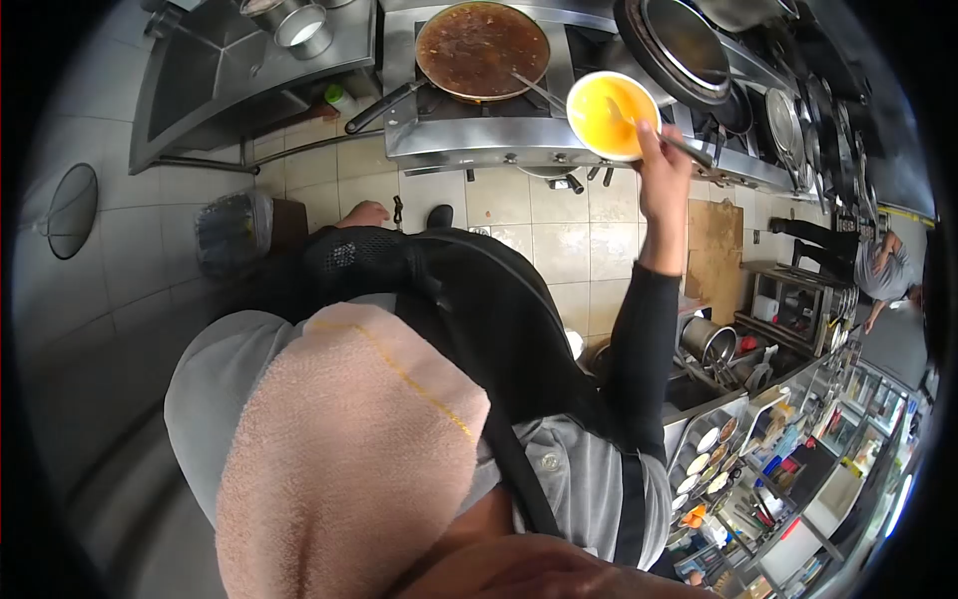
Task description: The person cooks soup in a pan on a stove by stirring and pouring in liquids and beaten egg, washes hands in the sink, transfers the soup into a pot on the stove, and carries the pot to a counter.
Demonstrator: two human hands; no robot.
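Note:
My right hand point(664, 170) holds a white bowl point(572, 118) by its near right rim, at the stove's front edge. Inside the bowl is a bright yellow-orange liquid point(604, 100) with a spoon point(689, 152) in it, whose dark handle sticks out past my fingers. Left of the bowl, a wide pan point(483, 50) of reddish-brown sauce sits on the stove point(479, 135), with a metal utensil resting in it. My left hand point(366, 214) hangs low near my body, below the pan's black handle point(379, 108); its fingers look curled, and whatever they might hold is hidden.
Large dark pans point(689, 50) stand on the stove at the right. A steel sink counter point(239, 80) with a metal pot point(302, 32) is at the left, above a lined bin point(228, 232). Another person point(883, 265) stands far right, near shelves and food containers.

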